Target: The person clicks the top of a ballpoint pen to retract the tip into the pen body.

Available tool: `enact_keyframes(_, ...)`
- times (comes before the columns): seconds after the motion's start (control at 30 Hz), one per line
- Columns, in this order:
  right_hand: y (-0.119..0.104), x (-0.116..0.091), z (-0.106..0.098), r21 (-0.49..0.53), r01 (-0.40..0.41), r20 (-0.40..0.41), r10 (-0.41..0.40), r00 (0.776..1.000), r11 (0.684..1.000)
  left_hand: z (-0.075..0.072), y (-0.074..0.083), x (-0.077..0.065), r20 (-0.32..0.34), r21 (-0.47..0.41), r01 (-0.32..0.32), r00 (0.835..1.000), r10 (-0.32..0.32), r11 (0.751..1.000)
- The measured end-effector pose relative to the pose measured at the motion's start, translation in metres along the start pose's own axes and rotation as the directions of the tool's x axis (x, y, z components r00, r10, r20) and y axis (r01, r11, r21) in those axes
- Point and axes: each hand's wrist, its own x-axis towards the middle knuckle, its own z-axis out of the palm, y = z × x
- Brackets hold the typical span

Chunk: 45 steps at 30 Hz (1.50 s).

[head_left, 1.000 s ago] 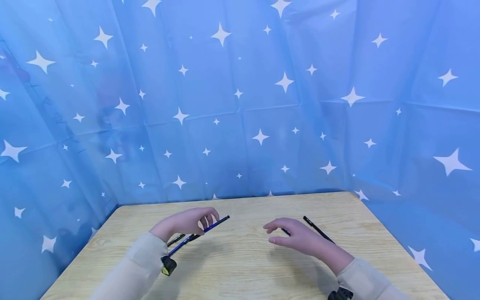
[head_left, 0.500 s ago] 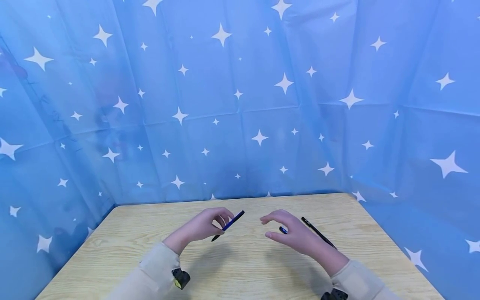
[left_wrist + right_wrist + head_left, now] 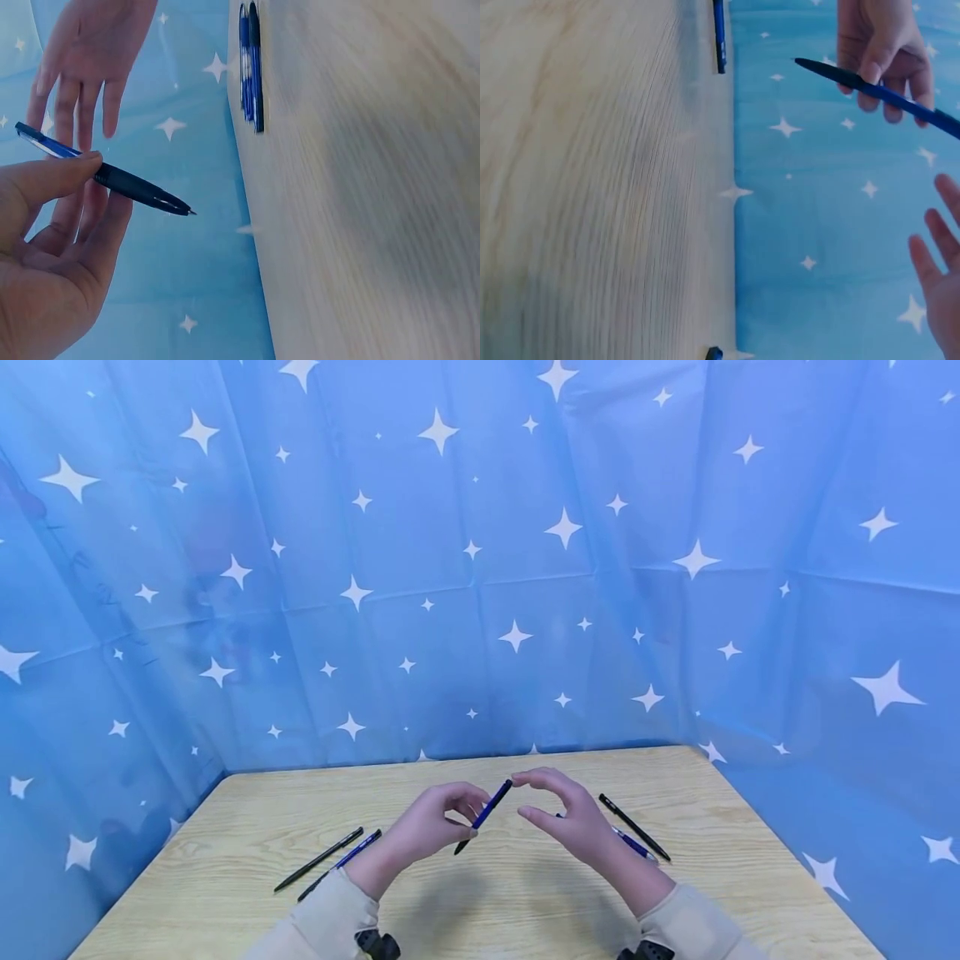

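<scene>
My left hand (image 3: 431, 820) pinches a blue and black pen (image 3: 491, 807) between thumb and fingers, above the table. It slants, with its black cap end up toward the right. In the left wrist view the pen's bare writing tip and black grip (image 3: 142, 189) show clearly past the thumb. My right hand (image 3: 573, 817) hovers on the other side, thumb and fingers apart, holding nothing. Its index fingertip is right at the pen's upper end in the head view. Under this hand lies a blue pen (image 3: 636, 845), partly hidden by it.
On the left of the wooden table (image 3: 480, 927) lie a black pen (image 3: 318, 860) and a blue pen (image 3: 363, 845), the latter partly behind my left wrist. Another black pen (image 3: 633, 827) lies at the right. A blue star-patterned curtain (image 3: 450, 635) hangs behind the table.
My left hand has carried the pen rightward, away from the two pens at left, up to the right hand. The right hand has moved slightly, its fingers still apart.
</scene>
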Motion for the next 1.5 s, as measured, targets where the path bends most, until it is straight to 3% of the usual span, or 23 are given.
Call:
enact_keyframes(0.23,-0.004,0.000,0.009,0.088,-0.056,-0.064,0.062,0.996,0.995,0.014,0.004,0.003,-0.017,-0.092,0.001,1.000,-0.002,0.996)
enact_keyframes(0.47,-0.008,0.006,0.014,0.190,0.026,-0.136,0.000,0.991,0.981,0.028,0.006,0.006,-0.081,-0.141,0.044,0.995,-0.056,0.989)
enact_keyframes(0.63,-0.012,0.010,0.012,0.255,0.052,-0.166,-0.010,0.986,0.966,0.037,0.011,0.009,-0.153,-0.230,0.053,0.984,-0.090,0.972)
enact_keyframes(0.77,-0.017,0.011,0.010,0.314,0.006,-0.170,0.050,0.984,0.949,0.044,0.015,0.010,-0.191,-0.309,0.048,0.975,-0.111,0.950)
enact_keyframes(0.9,-0.021,0.012,0.009,0.367,-0.019,-0.166,0.086,0.982,0.930,0.048,0.018,0.009,-0.193,-0.362,0.056,0.972,-0.134,0.930)
enact_keyframes(1.07,-0.021,0.013,0.008,0.388,0.018,-0.173,0.053,0.984,0.922,0.051,0.019,0.008,-0.166,-0.409,0.080,0.973,-0.160,0.909)
enact_keyframes(1.3,-0.022,0.014,0.006,0.427,0.058,-0.185,0.024,0.982,0.902,0.058,0.017,0.008,-0.148,-0.497,0.106,0.968,-0.204,0.861)
enact_keyframes(1.5,-0.023,0.013,0.006,0.459,0.048,-0.177,0.038,0.983,0.887,0.062,0.019,0.008,-0.187,-0.505,0.105,0.956,-0.228,0.857)
